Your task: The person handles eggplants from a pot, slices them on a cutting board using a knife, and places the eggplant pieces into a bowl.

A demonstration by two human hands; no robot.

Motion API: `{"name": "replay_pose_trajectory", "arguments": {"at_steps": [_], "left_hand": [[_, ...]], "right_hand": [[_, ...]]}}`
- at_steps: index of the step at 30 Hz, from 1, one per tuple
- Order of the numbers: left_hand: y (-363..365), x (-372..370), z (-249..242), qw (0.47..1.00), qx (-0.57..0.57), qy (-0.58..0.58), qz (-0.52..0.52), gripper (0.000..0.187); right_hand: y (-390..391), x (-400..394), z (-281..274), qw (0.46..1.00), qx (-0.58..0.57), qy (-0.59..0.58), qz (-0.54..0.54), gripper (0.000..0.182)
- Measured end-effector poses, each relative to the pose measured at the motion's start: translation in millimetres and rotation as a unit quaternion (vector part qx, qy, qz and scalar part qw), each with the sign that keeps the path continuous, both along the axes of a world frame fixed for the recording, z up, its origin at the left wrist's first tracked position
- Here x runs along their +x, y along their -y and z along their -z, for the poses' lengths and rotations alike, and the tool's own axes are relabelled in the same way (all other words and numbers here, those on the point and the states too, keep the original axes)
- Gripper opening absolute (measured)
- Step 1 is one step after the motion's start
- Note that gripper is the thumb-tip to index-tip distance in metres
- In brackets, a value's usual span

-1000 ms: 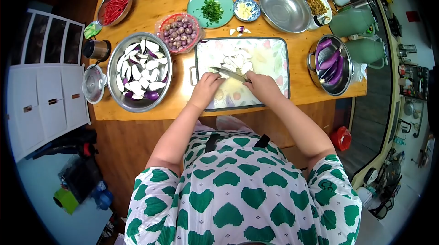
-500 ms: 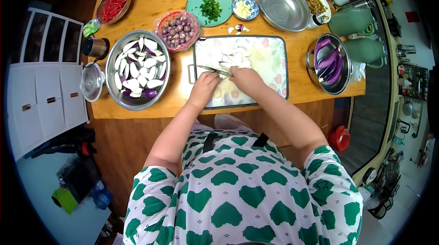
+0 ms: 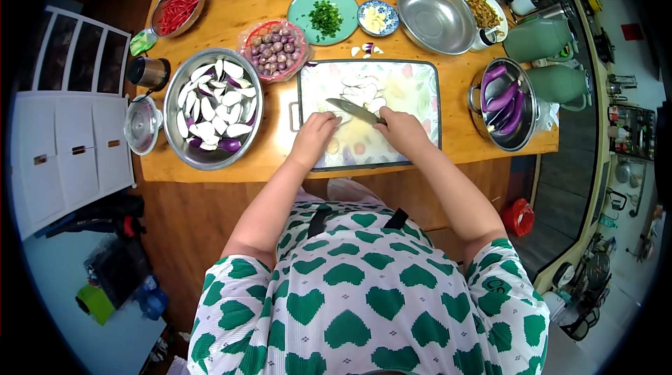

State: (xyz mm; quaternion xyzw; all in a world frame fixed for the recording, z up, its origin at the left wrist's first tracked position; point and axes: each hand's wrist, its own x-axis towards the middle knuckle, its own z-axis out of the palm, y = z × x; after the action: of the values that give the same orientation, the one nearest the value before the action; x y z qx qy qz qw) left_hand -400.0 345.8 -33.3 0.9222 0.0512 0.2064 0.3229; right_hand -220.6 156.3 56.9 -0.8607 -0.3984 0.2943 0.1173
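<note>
My right hand grips the handle of a knife, whose blade points left over the cutting board. My left hand rests at the board's left part, fingers together on a small pale piece that is mostly hidden. White slices lie just beyond the blade. Left of the board stands a steel bowl of cut eggplant pieces. To the right, a steel pot holds whole purple eggplants.
Behind the board are a red basket of shallots, a green plate with chopped greens, a blue-patterned dish and a large steel bowl. Red chilies fill a bowl at back left. Green jugs stand at right.
My right hand has moved right with the knife, away from my left hand. More of the blade shows over the board. My left hand has barely moved.
</note>
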Motion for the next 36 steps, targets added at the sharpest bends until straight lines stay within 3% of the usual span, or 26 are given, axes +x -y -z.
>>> {"name": "replay_pose_trajectory", "arguments": {"at_steps": [10,20,21,25,36], "left_hand": [[4,-3,3,1.0,-0.004,-0.021,-0.004,0.023],[6,-11,4,0.998,-0.032,-0.055,-0.012,0.023],[7,-15,-2,0.996,-0.007,-0.089,-0.021,0.023],[-5,-18,-8,0.996,0.084,-0.03,0.017,0.031],[-8,1,6,0.998,0.051,-0.038,0.012,0.027]], "right_hand": [[0,-10,-35,0.997,-0.058,0.018,-0.051,0.02],[-52,-41,32,0.999,0.01,0.024,-0.037,0.018],[-48,-39,30,1.0,0.01,0.014,-0.026,0.019],[-16,-14,22,1.0,0.006,-0.009,-0.01,0.022],[-8,-16,-30,1.0,-0.008,0.003,-0.011,0.021]]}}
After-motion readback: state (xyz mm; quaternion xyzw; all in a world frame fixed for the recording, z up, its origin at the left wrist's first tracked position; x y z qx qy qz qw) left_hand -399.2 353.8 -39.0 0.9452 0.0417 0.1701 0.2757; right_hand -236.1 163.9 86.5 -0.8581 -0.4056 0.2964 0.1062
